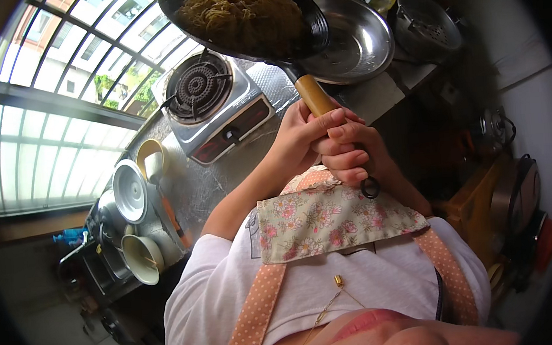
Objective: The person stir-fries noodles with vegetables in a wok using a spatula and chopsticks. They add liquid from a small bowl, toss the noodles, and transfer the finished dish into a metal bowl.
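Both my hands are wrapped around the wooden handle [316, 94] of a black wok [315, 26]. My left hand [299, 129] clasps it from the left side. My right hand [349, 149] closes over it from the right, and the fingers of the two overlap. A hanging ring shows below them, close to my floral apron [319, 222]. Noodles [244, 14] fill the raised wok, whose far edge is cut off by the picture's top. Part of a wide stainless steel basin [367, 34] appears behind the wok's right side.
A single-burner gas stove [228, 127] stands on the counter left of the handle. Further left lie a spatula [169, 210], a metal lid [130, 191] and a bowl [142, 258] near the sink [103, 268]. A metal pot [427, 24] sits beyond the basin, at the right.
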`<act>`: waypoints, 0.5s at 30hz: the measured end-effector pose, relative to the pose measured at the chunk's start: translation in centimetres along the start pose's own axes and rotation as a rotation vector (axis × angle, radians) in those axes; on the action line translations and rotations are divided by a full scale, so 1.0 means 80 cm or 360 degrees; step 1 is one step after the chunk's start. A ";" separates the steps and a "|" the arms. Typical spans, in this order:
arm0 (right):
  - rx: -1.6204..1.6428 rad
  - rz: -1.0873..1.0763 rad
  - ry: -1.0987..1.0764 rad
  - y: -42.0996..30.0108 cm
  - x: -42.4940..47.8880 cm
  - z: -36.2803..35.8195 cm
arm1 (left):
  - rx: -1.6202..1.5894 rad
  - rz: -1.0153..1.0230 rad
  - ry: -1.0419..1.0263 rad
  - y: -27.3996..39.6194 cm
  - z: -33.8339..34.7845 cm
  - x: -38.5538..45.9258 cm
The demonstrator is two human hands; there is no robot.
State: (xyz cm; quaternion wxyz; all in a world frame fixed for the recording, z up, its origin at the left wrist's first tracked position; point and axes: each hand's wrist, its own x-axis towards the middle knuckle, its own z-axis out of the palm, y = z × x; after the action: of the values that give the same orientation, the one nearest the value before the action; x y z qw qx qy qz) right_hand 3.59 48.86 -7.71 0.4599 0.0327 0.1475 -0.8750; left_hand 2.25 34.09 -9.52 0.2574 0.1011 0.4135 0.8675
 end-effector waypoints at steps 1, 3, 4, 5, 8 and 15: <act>0.0038 -0.0023 -0.0016 -0.001 -0.003 -0.004 | -0.0024 -0.0025 0.0009 -0.002 0.003 0.004; 0.0112 -0.0073 -0.0050 -0.004 -0.007 -0.013 | -0.0069 -0.0075 0.0025 -0.004 0.008 0.013; 0.0099 -0.0027 -0.0152 -0.007 -0.009 -0.024 | -0.0100 -0.0100 0.0015 -0.006 0.009 0.019; 0.0085 0.0020 -0.0255 -0.011 -0.010 -0.037 | -0.0129 -0.0126 0.0006 -0.010 0.008 0.025; 0.0178 0.0071 -0.0366 -0.015 -0.016 -0.046 | -0.0166 -0.0177 0.0017 -0.016 0.009 0.031; 0.0571 0.0382 -0.0717 -0.020 -0.015 -0.069 | -0.0137 -0.0232 0.0090 -0.026 0.007 0.044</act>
State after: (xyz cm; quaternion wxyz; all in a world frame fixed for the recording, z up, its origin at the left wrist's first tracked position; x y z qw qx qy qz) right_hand 2.51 52.25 -12.34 0.5679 -0.0641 -0.1199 -0.8118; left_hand 0.22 37.43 -10.87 0.3120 0.0350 0.3892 0.8660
